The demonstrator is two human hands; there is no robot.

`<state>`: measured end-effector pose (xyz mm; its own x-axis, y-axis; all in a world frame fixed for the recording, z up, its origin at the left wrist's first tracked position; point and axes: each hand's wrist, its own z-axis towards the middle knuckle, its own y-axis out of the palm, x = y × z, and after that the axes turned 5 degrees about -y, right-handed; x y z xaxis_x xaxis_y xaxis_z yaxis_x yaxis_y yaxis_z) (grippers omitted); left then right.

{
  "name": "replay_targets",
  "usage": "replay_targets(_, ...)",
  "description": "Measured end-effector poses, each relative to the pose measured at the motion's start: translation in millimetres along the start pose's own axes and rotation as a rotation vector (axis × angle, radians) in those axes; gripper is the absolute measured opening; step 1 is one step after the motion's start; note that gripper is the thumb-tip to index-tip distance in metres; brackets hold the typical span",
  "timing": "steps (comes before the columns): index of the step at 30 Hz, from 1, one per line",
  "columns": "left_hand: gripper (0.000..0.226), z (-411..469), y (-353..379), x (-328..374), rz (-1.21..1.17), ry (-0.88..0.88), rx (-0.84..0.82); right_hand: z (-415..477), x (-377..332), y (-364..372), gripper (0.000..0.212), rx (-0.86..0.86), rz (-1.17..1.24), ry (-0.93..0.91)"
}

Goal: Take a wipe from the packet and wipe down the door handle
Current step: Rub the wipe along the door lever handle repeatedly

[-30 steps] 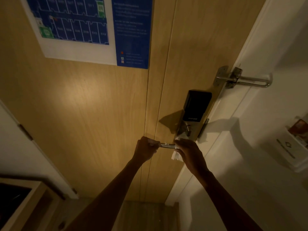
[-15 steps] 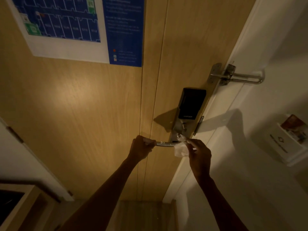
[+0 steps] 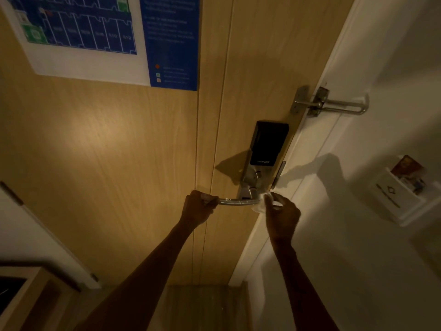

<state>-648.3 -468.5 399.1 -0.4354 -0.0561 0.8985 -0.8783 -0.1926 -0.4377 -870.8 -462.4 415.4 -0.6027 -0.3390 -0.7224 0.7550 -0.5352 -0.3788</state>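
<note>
A silver lever door handle (image 3: 238, 201) sticks out leftward from the lock plate on a wooden door. My left hand (image 3: 196, 207) is closed around the handle's free left end. My right hand (image 3: 282, 215) pinches a crumpled white wipe (image 3: 263, 203) at the handle's right end, close to the pivot and touching the metal. The middle of the lever shows bare between my hands. The wipe packet is out of sight.
Above the handle sits a black smart-lock box (image 3: 268, 144) on a metal plate. A swing-bar door guard (image 3: 334, 105) bridges the door and the white frame (image 3: 310, 144). A key-card holder (image 3: 403, 194) hangs on the right wall. A blue floor-plan poster (image 3: 107, 37) is on the door.
My right hand has slid with the wipe from over the lever's middle to its right end by the pivot, and the wipe now shows. My left hand stays on the left end.
</note>
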Motion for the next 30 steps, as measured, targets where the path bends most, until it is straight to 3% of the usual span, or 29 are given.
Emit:
replay_targets(5,0.015,0,-2,3,0.009,-0.007,0.008,-23,13,21,0.020,-0.124,0.144,-0.009)
replay_targets(15,0.016,-1,1,2,-0.003,-0.032,0.026,-39,28,38,0.038,-0.179,-0.146,-0.268)
replay_targets(20,0.014,-2,0,4,0.012,-0.018,0.005,-51,22,51,0.046,-0.332,-0.051,-0.351)
replay_targets(26,0.014,-2,1,2,-0.035,-0.042,0.013,-36,31,40,0.039,-0.226,-0.013,-0.292)
replay_targets(30,0.015,1,0,1,-0.065,-0.077,-0.010,-37,30,39,0.043,-0.388,-0.072,-0.454)
